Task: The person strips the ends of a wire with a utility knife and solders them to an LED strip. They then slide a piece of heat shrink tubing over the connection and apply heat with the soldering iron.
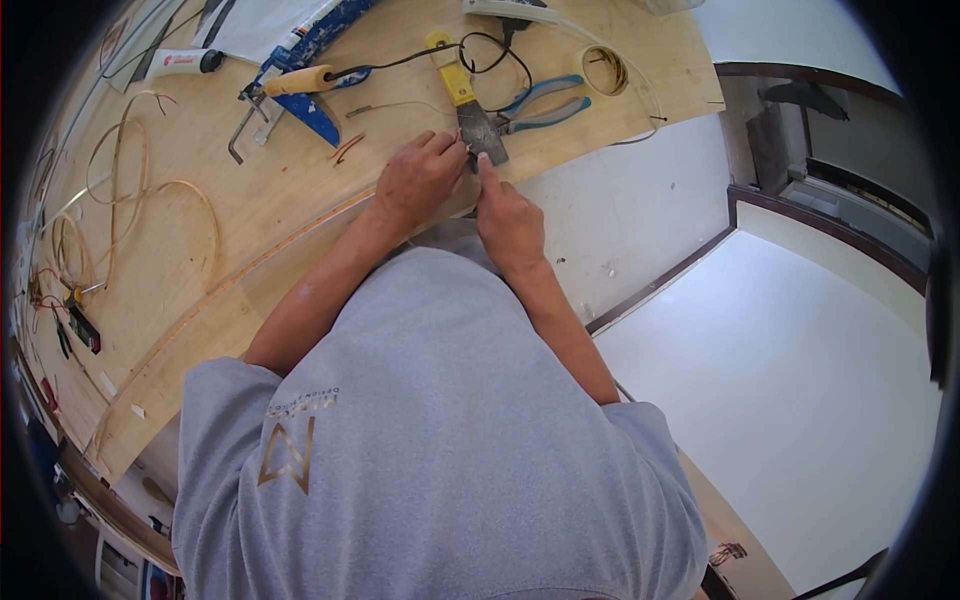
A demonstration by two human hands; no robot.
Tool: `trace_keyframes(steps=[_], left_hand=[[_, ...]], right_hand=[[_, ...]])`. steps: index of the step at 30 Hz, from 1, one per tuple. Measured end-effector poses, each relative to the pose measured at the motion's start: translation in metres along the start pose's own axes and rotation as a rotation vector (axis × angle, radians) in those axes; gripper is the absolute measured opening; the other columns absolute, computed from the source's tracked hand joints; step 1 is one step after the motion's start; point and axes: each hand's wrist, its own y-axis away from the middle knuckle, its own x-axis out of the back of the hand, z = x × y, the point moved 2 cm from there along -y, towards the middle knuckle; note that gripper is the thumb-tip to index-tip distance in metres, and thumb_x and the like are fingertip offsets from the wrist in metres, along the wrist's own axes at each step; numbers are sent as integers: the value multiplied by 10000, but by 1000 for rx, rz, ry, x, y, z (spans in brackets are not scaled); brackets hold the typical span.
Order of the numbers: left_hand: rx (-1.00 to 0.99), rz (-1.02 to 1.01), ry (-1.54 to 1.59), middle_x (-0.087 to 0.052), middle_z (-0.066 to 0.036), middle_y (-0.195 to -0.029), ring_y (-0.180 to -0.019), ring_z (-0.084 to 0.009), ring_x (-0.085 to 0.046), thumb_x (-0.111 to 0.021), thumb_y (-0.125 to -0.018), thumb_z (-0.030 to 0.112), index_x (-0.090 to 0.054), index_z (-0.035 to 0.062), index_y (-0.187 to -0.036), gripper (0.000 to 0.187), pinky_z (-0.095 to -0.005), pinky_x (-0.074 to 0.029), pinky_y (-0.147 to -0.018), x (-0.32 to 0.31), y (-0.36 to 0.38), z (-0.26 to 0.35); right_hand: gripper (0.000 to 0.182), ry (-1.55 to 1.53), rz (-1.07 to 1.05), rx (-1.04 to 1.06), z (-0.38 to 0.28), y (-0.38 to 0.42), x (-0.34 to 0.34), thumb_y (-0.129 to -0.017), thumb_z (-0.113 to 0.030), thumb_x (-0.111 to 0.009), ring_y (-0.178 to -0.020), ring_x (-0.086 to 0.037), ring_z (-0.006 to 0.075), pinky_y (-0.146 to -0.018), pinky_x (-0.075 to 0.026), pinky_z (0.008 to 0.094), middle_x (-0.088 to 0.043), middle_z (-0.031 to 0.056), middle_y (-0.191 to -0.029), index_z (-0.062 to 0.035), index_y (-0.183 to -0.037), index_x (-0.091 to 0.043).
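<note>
My left hand (420, 178) is closed, with thumb and fingertips pinched by the scraper blade at the bench edge. A small dark piece shows at those fingertips, too small to name. My right hand (511, 222) is curled, its index finger stretched up to the same blade; what the curled fingers hold is hidden. The scraper (458, 84), with a yellow handle and worn grey blade, lies flat on the wooden bench (270, 190). Just right of it lie blue-handled pliers (548, 104). A thin strip (290, 238) with coppery marks runs along the bench edge towards my left wrist.
A soldering iron (298, 81) with a wooden handle rests on a blue caulking gun (318, 120). Near them are a white tube (180, 62), a roll of tape (604, 72) and a power strip (512, 10). Loose coiled strip (70, 245) and a small black device (84, 328) lie left.
</note>
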Motion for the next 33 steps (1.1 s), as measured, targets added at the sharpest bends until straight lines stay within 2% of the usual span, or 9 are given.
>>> trace_keyframes(steps=[14,17,20,33], left_hand=[[-48,46,-5,-581,-96,-791,-765,-264,-592,-664,-794,86,-619,26,-889,121,-359,-509,-674,-4,1,-3],[-7,28,17,-594,-102,-803,-778,-269,-601,-668,-793,92,-622,23,-889,126,-363,-512,-684,-2,-1,-2],[23,38,26,-602,-107,-814,-786,-275,-607,-672,-791,98,-628,22,-898,138,-367,-515,-691,-2,-2,-2],[61,14,-30,-594,-112,-809,-777,-281,-604,-665,-795,101,-634,20,-924,155,-374,-511,-685,0,-6,0]], right_hand=[[503,14,2,36,2,-4,2,-818,-125,-574,-519,-603,296,-482,-496,408,-589,116,-674,-103,-1317,-516],[419,-102,-13,-46,1,-6,10,-859,-113,-570,-586,-610,328,-543,-491,439,-607,131,-690,-115,-1278,-561],[409,-163,-9,-58,2,-7,11,-852,-99,-584,-610,-615,336,-560,-490,436,-614,148,-703,-120,-1261,-577],[420,-220,23,-3,7,-13,10,-880,-133,-536,-617,-641,349,-550,-516,444,-644,159,-753,-81,-1295,-493]])
